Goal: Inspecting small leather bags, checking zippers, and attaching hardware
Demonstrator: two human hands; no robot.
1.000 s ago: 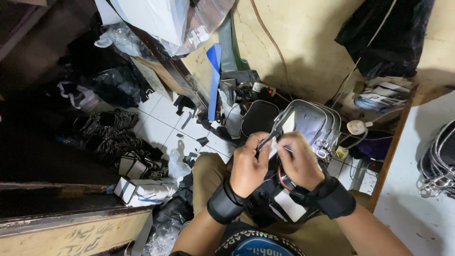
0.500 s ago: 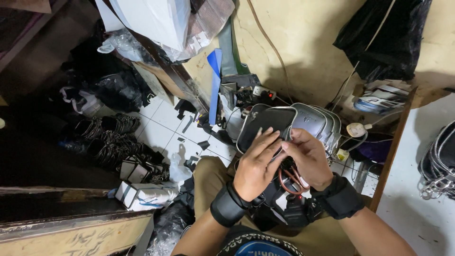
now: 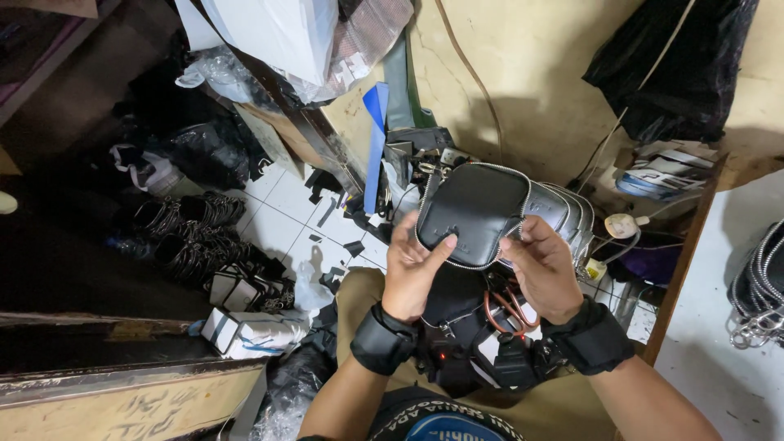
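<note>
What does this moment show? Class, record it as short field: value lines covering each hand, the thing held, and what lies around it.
Left hand: left hand grips the black zip pouch at its left edge, thumb on its front.
Right hand: right hand holds the pouch's right edge.
Pouch state: flat black face toward the camera, silver zipper around the rim.
Behind it: grey pouches in a row.
Lap: scissors with reddish handles.
Floor: white tiles with black scraps.

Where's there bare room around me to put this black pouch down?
Bare spots: the white tiles between the chain pile and the blue strip, and the white surface right of the wooden edge. Crowded: lap and wall corner beyond the black pouch, held by both hands.
</note>
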